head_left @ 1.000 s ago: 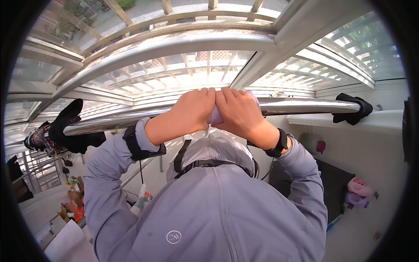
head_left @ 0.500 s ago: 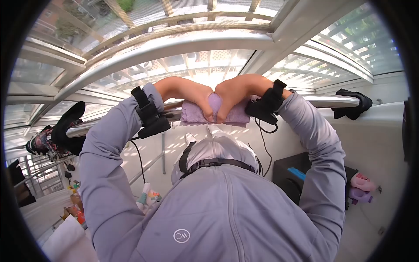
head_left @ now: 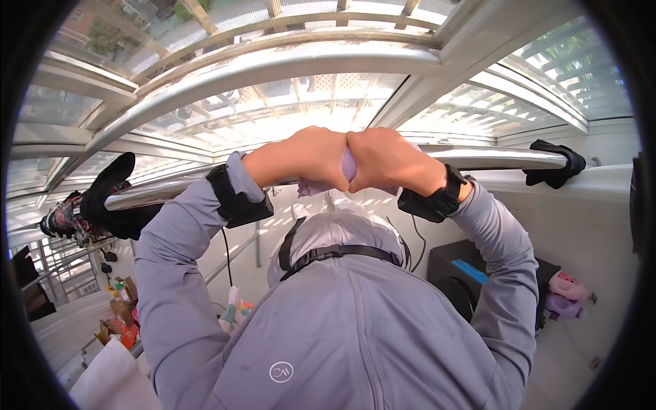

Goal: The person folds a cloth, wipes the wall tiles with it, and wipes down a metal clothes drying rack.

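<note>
A lavender cloth (head_left: 349, 166) is wrapped round the shiny metal rail (head_left: 492, 160) in front of the window. My left hand (head_left: 307, 158) and my right hand (head_left: 391, 158) are closed over it side by side, touching at the middle. Only a sliver of cloth between them and some edge below my left hand can be seen; the rest is hidden under my hands. Both wrists carry black straps with small black boxes and cables.
Black fabric items hang on the rail at the left (head_left: 109, 195) and right (head_left: 555, 164). Below on the right are a dark box (head_left: 447, 266) with a blue label and pink and purple bottles (head_left: 566, 294). Cardboard boxes (head_left: 123, 307) stand at lower left. Window panes (head_left: 273, 113) lie beyond.
Both hands have rolled over the rail, so their backs now face me and cover more of the cloth. Earlier the thumbs pointed down across it. The view has shifted slightly.
</note>
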Demonstrator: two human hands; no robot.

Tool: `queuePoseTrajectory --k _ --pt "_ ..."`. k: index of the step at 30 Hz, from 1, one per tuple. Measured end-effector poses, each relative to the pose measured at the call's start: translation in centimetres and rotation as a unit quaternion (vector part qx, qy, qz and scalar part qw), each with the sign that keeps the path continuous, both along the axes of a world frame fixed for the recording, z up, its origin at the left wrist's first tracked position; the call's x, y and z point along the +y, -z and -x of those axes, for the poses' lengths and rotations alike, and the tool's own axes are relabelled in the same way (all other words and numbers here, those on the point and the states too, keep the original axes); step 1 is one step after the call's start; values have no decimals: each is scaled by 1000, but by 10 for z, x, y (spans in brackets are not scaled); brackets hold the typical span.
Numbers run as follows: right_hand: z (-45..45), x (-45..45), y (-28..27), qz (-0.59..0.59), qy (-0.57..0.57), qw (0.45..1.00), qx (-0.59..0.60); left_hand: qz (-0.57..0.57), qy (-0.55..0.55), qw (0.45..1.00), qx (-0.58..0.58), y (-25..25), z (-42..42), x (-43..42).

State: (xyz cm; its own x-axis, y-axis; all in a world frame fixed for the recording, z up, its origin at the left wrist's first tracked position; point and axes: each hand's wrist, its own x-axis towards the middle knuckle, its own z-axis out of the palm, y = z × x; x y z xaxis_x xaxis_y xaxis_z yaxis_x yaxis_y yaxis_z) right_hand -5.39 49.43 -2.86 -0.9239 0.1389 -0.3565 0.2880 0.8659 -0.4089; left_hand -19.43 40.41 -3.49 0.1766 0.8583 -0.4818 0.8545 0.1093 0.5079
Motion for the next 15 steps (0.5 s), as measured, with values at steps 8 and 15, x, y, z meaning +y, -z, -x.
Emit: queuePoseTrajectory --k 8,15 --pt "-14 -30 19 -158 37 967 197 -222 -98 967 75 13 -24 -34" --pt "-14 -46 40 -304 33 873 381 -431 -110 875 190 33 -35 -59"
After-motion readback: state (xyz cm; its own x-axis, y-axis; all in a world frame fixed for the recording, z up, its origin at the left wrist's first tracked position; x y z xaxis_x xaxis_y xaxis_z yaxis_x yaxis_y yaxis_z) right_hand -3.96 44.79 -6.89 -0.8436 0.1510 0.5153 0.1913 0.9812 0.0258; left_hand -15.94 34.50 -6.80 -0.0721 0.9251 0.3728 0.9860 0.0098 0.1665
